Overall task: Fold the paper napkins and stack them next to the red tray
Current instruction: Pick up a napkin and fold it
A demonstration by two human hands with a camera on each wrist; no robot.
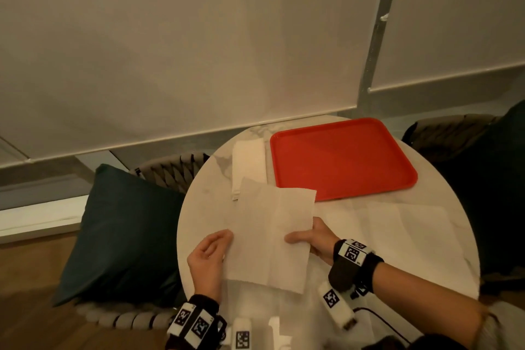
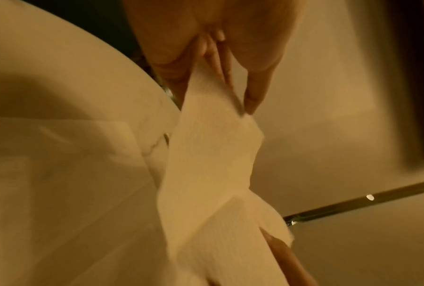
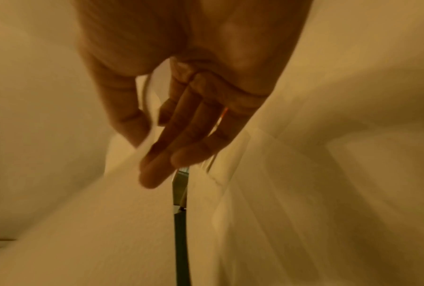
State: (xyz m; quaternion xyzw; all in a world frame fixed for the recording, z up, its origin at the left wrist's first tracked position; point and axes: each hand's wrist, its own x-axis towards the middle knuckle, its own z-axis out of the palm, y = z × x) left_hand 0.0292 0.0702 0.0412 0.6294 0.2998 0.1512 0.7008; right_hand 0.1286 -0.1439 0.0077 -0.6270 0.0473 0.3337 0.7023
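Note:
A white paper napkin (image 1: 270, 233) is held up over the round marble table (image 1: 204, 207), creased down its middle. My left hand (image 1: 211, 256) pinches its left edge, and the left wrist view shows the napkin (image 2: 206, 164) between thumb and fingers. My right hand (image 1: 309, 239) grips its right edge, thumb on top; the right wrist view shows the paper (image 3: 147, 108) between the thumb and blurred fingers (image 3: 181, 139). The red tray (image 1: 341, 156) lies at the table's far right. A stack of folded napkins (image 1: 247, 165) lies just left of the tray.
Unfolded napkins (image 1: 397, 233) are spread flat on the table's right and near side. A dark cushion (image 1: 119, 233) sits on a woven chair to the left, and another chair (image 1: 454, 131) stands far right. A black cable (image 1: 380, 321) runs near my right forearm.

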